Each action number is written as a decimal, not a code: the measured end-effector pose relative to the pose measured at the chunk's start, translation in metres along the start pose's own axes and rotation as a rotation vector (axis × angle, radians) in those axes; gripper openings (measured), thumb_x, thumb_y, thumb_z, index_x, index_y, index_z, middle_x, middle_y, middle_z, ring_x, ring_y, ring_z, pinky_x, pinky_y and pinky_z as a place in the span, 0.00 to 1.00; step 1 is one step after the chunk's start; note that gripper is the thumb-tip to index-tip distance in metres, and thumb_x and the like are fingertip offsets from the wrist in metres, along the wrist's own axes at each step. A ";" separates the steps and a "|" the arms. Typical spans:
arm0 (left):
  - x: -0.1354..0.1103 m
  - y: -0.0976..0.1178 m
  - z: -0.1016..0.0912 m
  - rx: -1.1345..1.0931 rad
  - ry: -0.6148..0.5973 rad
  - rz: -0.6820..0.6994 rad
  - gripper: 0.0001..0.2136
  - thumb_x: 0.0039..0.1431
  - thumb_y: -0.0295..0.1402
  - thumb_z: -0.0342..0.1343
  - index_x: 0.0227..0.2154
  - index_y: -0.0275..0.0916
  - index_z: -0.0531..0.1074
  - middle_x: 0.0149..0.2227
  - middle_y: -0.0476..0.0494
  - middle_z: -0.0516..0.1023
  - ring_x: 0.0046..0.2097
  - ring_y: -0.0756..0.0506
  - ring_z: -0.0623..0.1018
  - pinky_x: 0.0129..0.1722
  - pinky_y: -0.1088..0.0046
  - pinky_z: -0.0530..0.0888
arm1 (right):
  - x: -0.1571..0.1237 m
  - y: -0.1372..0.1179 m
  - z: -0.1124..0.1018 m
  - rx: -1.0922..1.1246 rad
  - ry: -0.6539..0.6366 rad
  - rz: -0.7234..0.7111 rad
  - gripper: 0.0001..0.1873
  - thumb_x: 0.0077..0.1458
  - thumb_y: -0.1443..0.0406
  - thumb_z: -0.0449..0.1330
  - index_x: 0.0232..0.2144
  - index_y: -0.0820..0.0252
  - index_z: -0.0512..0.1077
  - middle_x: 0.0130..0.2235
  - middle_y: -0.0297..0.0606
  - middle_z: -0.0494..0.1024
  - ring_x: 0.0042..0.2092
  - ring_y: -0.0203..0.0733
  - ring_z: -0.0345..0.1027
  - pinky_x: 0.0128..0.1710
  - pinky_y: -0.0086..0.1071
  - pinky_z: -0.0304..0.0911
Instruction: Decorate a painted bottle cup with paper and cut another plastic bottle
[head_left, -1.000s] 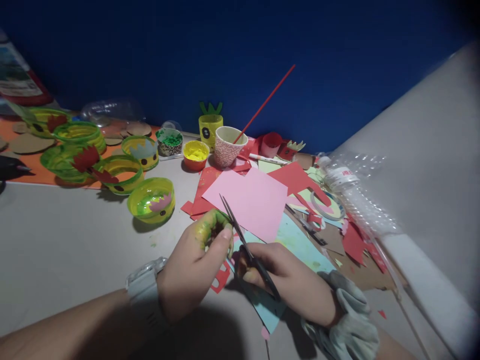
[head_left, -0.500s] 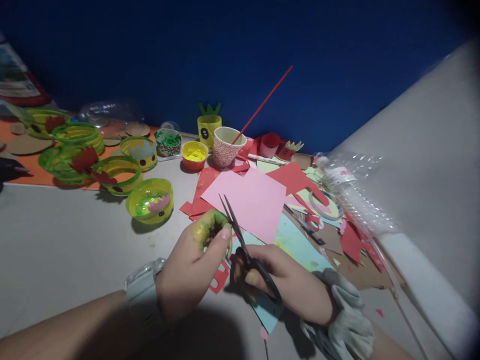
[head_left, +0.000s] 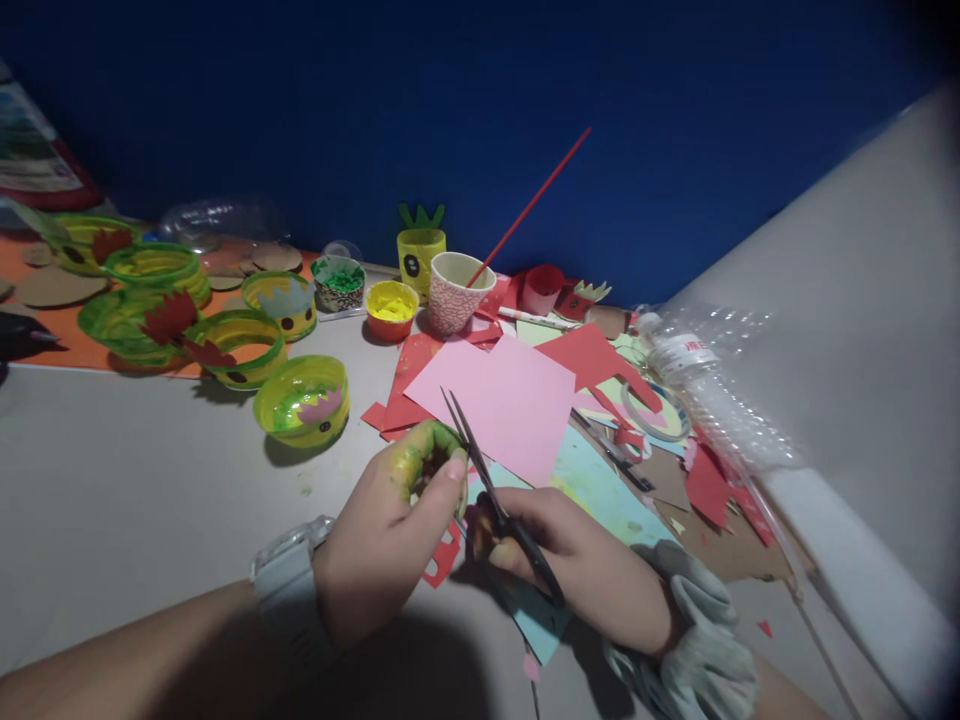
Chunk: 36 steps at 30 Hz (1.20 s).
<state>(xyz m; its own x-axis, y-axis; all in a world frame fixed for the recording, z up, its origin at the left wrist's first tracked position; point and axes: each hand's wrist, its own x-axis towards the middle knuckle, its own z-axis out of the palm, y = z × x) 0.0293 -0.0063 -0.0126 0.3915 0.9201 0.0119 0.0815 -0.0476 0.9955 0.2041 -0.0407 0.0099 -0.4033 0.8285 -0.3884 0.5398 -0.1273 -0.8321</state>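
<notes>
My right hand (head_left: 577, 560) grips black scissors (head_left: 491, 495), their blades slightly apart and pointing up and away over the pink paper sheet (head_left: 504, 402). My left hand (head_left: 390, 525), smeared with yellow-green paint and wearing a white watch (head_left: 289, 580) on its wrist, pinches a small piece that I cannot make out right beside the blades. A red paper cutout (head_left: 442, 560) lies on the table under both hands, next to a light blue sheet (head_left: 592, 490).
Several yellow-green painted bowls (head_left: 304, 398) stand at the left. Paint pots (head_left: 390, 308), a patterned cup (head_left: 456, 290) with a red stick, a crushed plastic bottle (head_left: 712, 380) and red paper scraps (head_left: 705, 485) crowd the back and right. A blue wall rises behind.
The scissor blades opened a little half a second ago and remain slightly apart. Both hands have stayed in nearly the same place.
</notes>
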 end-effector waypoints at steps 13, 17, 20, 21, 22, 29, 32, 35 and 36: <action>0.000 0.002 0.000 -0.018 -0.011 0.005 0.10 0.64 0.34 0.43 0.26 0.40 0.60 0.24 0.54 0.63 0.27 0.53 0.64 0.28 0.77 0.65 | 0.000 -0.001 0.000 0.059 -0.034 -0.026 0.28 0.52 0.41 0.49 0.26 0.62 0.61 0.24 0.28 0.57 0.27 0.32 0.47 0.26 0.26 0.49; 0.000 0.001 0.000 -0.005 -0.007 0.003 0.11 0.64 0.34 0.44 0.26 0.40 0.60 0.24 0.54 0.63 0.27 0.53 0.63 0.28 0.76 0.65 | 0.000 -0.001 -0.002 -0.024 -0.025 -0.005 0.29 0.52 0.41 0.49 0.26 0.62 0.62 0.25 0.29 0.59 0.27 0.32 0.48 0.27 0.26 0.51; 0.000 0.001 0.000 -0.007 -0.008 0.000 0.10 0.64 0.34 0.43 0.27 0.40 0.61 0.24 0.54 0.63 0.27 0.52 0.63 0.28 0.76 0.65 | 0.000 -0.001 -0.002 -0.027 -0.020 0.001 0.28 0.53 0.42 0.49 0.26 0.62 0.62 0.25 0.29 0.59 0.27 0.32 0.48 0.27 0.26 0.52; -0.001 0.000 0.000 -0.006 -0.009 -0.002 0.10 0.64 0.34 0.43 0.27 0.40 0.61 0.24 0.54 0.63 0.27 0.52 0.63 0.28 0.76 0.65 | 0.000 -0.001 -0.002 -0.022 -0.016 0.002 0.27 0.53 0.43 0.50 0.26 0.62 0.62 0.25 0.29 0.59 0.27 0.32 0.48 0.27 0.26 0.52; -0.001 0.000 0.000 -0.003 -0.009 -0.003 0.10 0.64 0.34 0.44 0.27 0.40 0.61 0.24 0.54 0.63 0.27 0.52 0.63 0.28 0.76 0.65 | 0.000 -0.001 -0.001 -0.016 -0.013 0.003 0.27 0.53 0.43 0.50 0.26 0.62 0.62 0.25 0.29 0.59 0.27 0.32 0.48 0.27 0.26 0.52; -0.001 0.001 -0.001 -0.005 -0.004 -0.005 0.10 0.64 0.33 0.44 0.26 0.40 0.60 0.24 0.54 0.63 0.27 0.52 0.63 0.28 0.76 0.64 | 0.000 -0.001 -0.001 0.015 -0.012 0.002 0.27 0.53 0.43 0.51 0.26 0.62 0.63 0.24 0.28 0.59 0.27 0.32 0.47 0.27 0.27 0.52; -0.001 0.001 0.000 -0.007 -0.001 -0.005 0.10 0.64 0.34 0.44 0.27 0.40 0.61 0.24 0.54 0.63 0.27 0.52 0.64 0.28 0.76 0.64 | 0.000 0.000 -0.001 0.022 -0.012 0.003 0.27 0.53 0.43 0.51 0.26 0.62 0.63 0.24 0.29 0.59 0.27 0.32 0.48 0.27 0.27 0.51; -0.001 0.001 0.000 -0.004 0.008 -0.003 0.10 0.64 0.35 0.44 0.28 0.40 0.62 0.24 0.54 0.63 0.27 0.52 0.64 0.28 0.76 0.64 | 0.000 0.000 0.000 0.039 -0.008 -0.006 0.27 0.53 0.43 0.51 0.26 0.62 0.63 0.24 0.28 0.59 0.26 0.32 0.47 0.27 0.27 0.51; -0.001 0.001 -0.001 -0.005 0.014 -0.004 0.09 0.64 0.36 0.44 0.28 0.40 0.62 0.24 0.54 0.63 0.27 0.52 0.64 0.28 0.76 0.64 | 0.000 0.001 0.000 0.044 -0.014 -0.007 0.27 0.53 0.43 0.51 0.26 0.62 0.63 0.24 0.28 0.58 0.26 0.32 0.47 0.26 0.27 0.50</action>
<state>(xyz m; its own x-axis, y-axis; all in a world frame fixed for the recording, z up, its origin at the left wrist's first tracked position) 0.0285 -0.0070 -0.0119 0.3786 0.9255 0.0092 0.0784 -0.0420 0.9960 0.2048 -0.0408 0.0096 -0.4177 0.8219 -0.3874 0.5037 -0.1453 -0.8515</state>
